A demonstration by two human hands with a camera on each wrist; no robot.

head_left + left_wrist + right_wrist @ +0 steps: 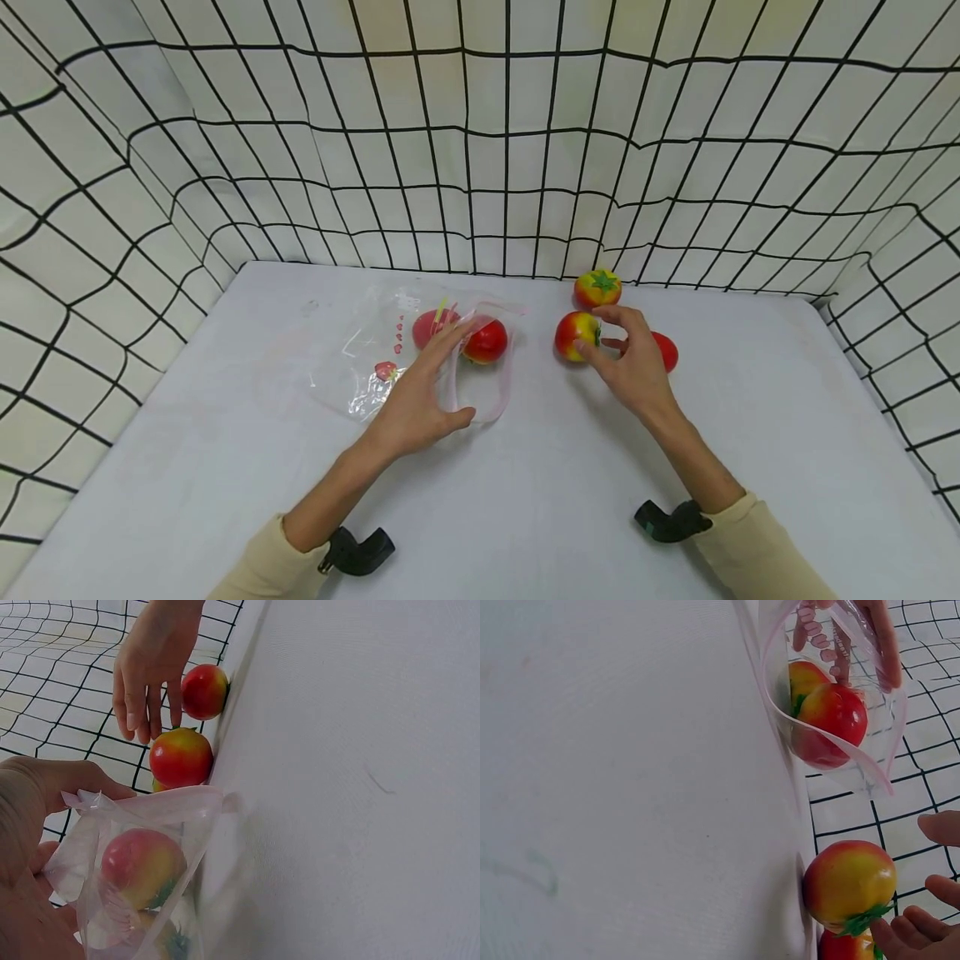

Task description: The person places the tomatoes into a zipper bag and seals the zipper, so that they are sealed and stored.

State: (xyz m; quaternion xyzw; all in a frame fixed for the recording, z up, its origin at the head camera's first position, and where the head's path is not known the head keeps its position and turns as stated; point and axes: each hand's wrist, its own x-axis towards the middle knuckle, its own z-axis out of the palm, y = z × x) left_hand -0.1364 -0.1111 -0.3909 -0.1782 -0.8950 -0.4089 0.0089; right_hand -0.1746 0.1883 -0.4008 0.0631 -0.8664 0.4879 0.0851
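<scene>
A clear zip bag point(352, 354) with a pink rim and strawberry print lies with its mouth towards the right. Inside it are two tomatoes, one red point(486, 342) near the mouth and one deeper point(427, 331). My left hand point(420, 408) rests over the bag's mouth, thumb and fingers spread apart. Close to my right hand point(633, 367) is a red-yellow tomato point(849, 881); the fingertips reach its green leaf end and the thumb stands apart from it in the right wrist view. Another tomato point(597, 288) sits behind, and a red one point(666, 352) is partly hidden by the right hand.
A white table point(525, 517) carries everything. Black wire grid point(480, 133) backed with white stands along the rear and both sides. On each sleeve cuff is a black wrist device, left point(360, 552) and right point(671, 522).
</scene>
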